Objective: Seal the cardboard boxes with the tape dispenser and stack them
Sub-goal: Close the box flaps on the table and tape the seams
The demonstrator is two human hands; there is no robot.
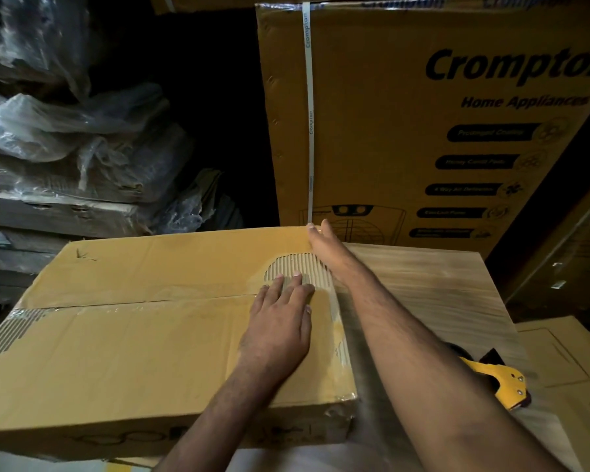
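Left hand (pixel 280 321) flat on box (pixel 116 352) — right hand (pixel 324 240) at far edge.

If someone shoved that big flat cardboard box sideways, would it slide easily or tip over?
The cardboard box would probably slide rather than tip: it lies wide and low. Its top may give a little under pressure, since the outer paper is torn away to bare fluting near the left hand. The wood-grain surface beside it looks smooth, so friction seems modest. Its weight cannot be judged.
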